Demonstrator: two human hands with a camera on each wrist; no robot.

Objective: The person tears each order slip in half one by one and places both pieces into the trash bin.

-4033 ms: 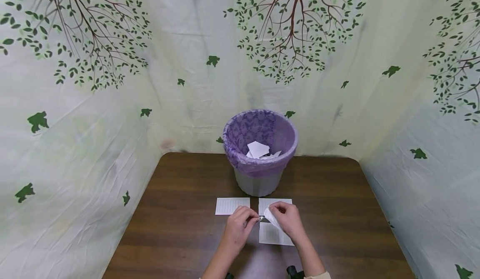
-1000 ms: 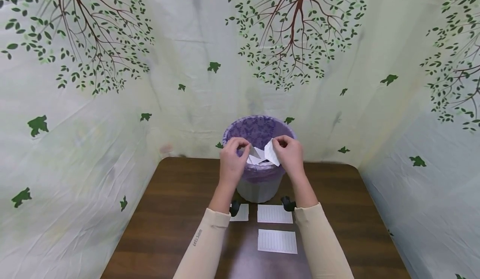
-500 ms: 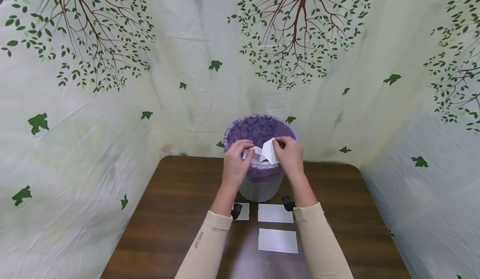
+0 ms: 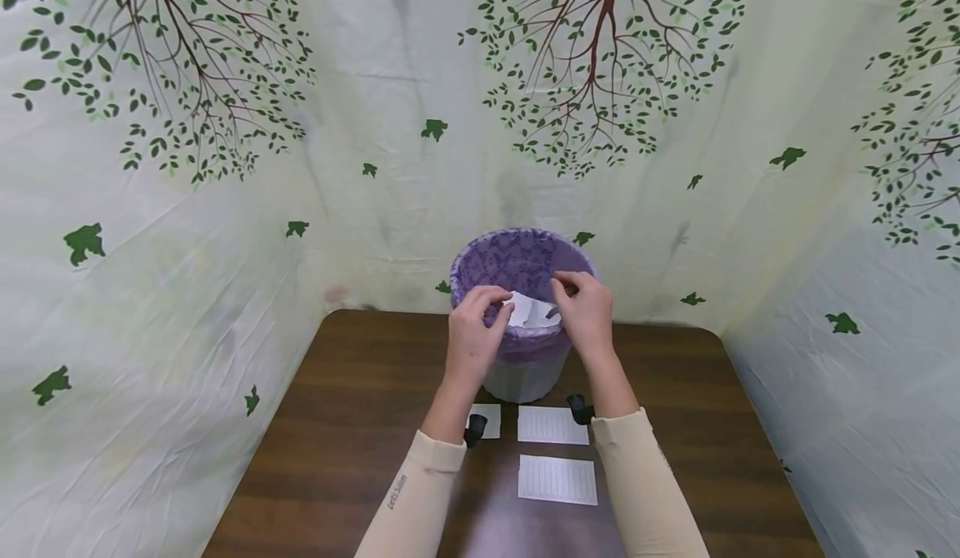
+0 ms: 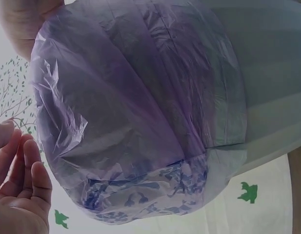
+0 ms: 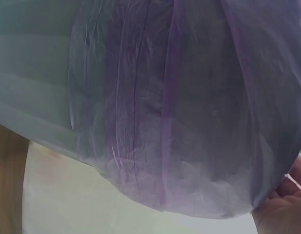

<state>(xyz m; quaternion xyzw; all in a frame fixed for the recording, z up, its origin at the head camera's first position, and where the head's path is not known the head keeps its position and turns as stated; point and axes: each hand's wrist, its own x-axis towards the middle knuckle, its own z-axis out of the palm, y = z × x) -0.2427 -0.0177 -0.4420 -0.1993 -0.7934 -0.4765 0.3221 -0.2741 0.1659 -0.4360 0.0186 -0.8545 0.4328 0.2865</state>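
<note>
Behind the bin hangs a pale cloth [image 4: 360, 233] printed with trees and leaves, and under it spreads a dark wooden table [image 4: 367, 391]. The bin [image 4: 522, 381] itself is grey, upright, with a purple patterned liner [image 4: 510, 262] folded over its rim all round.

Two hands reach above the bin's mouth: the left hand [image 4: 472, 333] at its left front, the right hand [image 4: 587, 312] at its right. Fingers are bent loosely on both, gripping nothing that shows (the wrist views give no paper either). The step looks like letting paper fall into the bin; to do it well, part the fingertips inside the rim, low over the pile, and check that no scrap clings or catches on the liner.

In front of the bin lie three lined cards: one at its left [image 4: 491, 420], half hidden by the left wrist, one at its right [image 4: 551, 425], and a third [image 4: 558, 480] nearer the person. Inside the bin rest white paper scraps [image 4: 519, 311]; their number cannot be told.
</note>
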